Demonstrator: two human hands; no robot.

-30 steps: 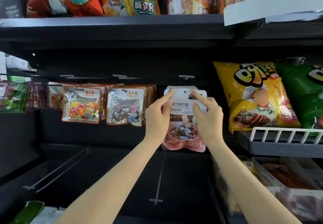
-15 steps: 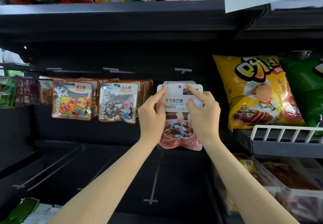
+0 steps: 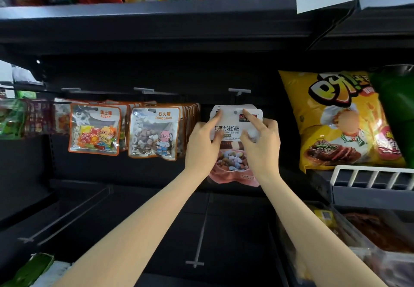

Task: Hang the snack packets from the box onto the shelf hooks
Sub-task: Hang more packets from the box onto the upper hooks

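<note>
Head: both hands (image 3: 233, 145) hold packet (image 3: 233, 130).

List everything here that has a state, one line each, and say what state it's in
Chocolate milk candy packets: a stack held up just below a hook, not visibly hung.
Left hand: grips the stack's left edge.
Right hand: grips the right edge, index finger by the hang hole.
Hook: bare at its tip.
Stone candy packets: hanging in a row.
Sugar packets: hanging.
Yellow chip bag: upright, sealed.

Candy packets (image 3: 233, 127) between both hands, under hook (image 3: 239, 90)
</note>
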